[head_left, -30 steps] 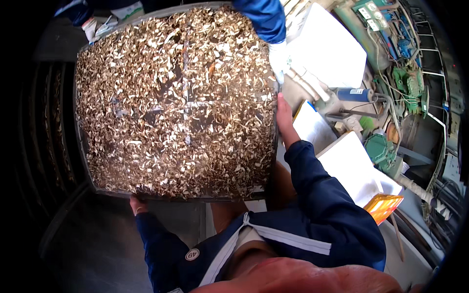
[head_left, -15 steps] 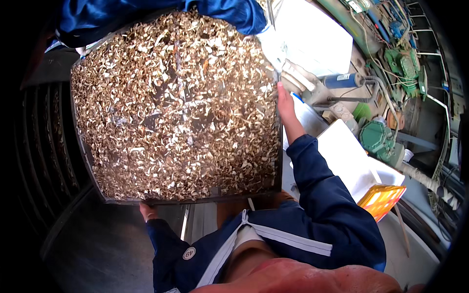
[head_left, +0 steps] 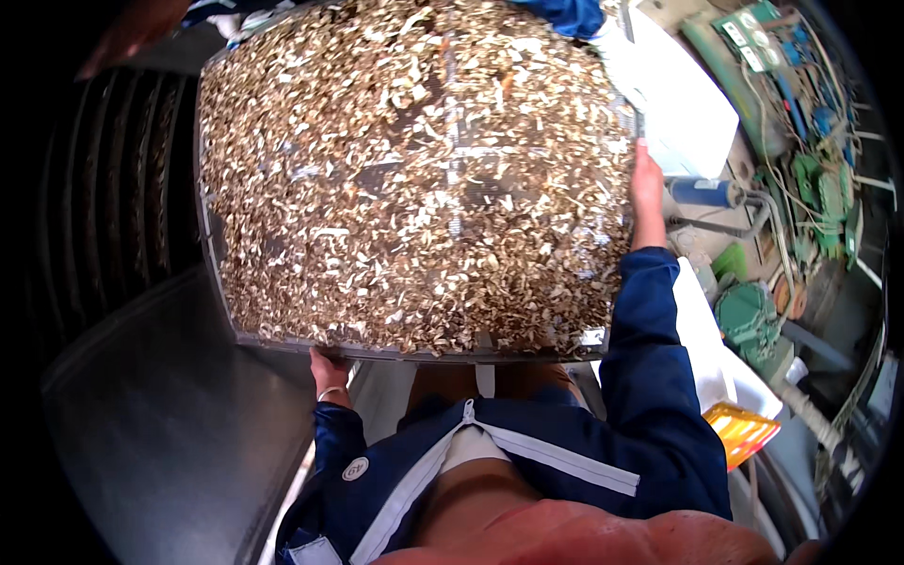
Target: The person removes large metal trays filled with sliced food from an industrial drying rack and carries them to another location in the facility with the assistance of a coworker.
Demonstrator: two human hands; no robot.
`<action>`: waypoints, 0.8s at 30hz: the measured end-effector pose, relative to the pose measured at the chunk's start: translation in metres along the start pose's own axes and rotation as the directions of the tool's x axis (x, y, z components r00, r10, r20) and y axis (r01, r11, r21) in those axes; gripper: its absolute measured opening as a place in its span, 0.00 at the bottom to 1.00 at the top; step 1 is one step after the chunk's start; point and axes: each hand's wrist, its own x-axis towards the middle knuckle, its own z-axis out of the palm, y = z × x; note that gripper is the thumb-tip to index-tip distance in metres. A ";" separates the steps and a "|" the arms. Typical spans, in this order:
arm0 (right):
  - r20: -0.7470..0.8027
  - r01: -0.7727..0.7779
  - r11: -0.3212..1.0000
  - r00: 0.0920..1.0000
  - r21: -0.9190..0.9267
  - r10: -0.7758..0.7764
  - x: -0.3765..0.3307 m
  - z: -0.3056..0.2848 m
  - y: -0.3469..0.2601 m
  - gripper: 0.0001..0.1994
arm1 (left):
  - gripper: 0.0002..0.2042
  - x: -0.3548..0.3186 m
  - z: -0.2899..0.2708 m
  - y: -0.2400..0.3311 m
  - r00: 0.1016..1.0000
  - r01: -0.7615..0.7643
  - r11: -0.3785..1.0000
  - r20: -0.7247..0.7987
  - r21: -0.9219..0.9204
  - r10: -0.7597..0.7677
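A large mesh tray with a dark frame fills the middle of the view, spread with pale brown, shrivelled dried slices; their exact kind I cannot tell. My left hand grips the frame's near edge, left of its middle, fingers hidden beneath. At the right side, my right hand is wrapped round the frame. Across the tray, another person in a shiny blue sleeve has a white-gloved hand at the far right corner.
On the left stands a dark rack of stacked trays, above a smooth metal surface. To the right are a white foam box, an orange-yellow package, a blue cylinder and green machinery with pipes and cables.
The tray has shifted right and farther off in the view, with both my hands still on it. The other person has moved toward the top edge. More of the metal surface at left shows.
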 end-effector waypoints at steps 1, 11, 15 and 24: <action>0.029 -0.039 0.999 0.999 -0.022 0.039 -0.002 0.001 -0.004 0.36 | 0.23 0.001 -0.008 0.000 0.994 0.032 0.994 0.112 -0.105 -0.020; 0.054 0.037 0.996 0.998 0.076 -0.041 -0.006 0.001 0.016 0.33 | 0.20 -0.015 -0.038 0.031 0.829 0.270 0.962 0.499 0.034 -0.251; 0.098 0.036 0.999 0.994 0.037 -0.040 0.007 0.008 0.025 0.34 | 0.15 -0.006 -0.062 0.059 0.762 0.368 0.928 0.556 0.053 -0.333; 0.124 -0.066 0.994 0.991 0.082 0.055 0.003 -0.008 0.033 0.34 | 0.15 0.042 0.057 0.302 0.293 -0.773 -0.082 0.469 0.629 0.833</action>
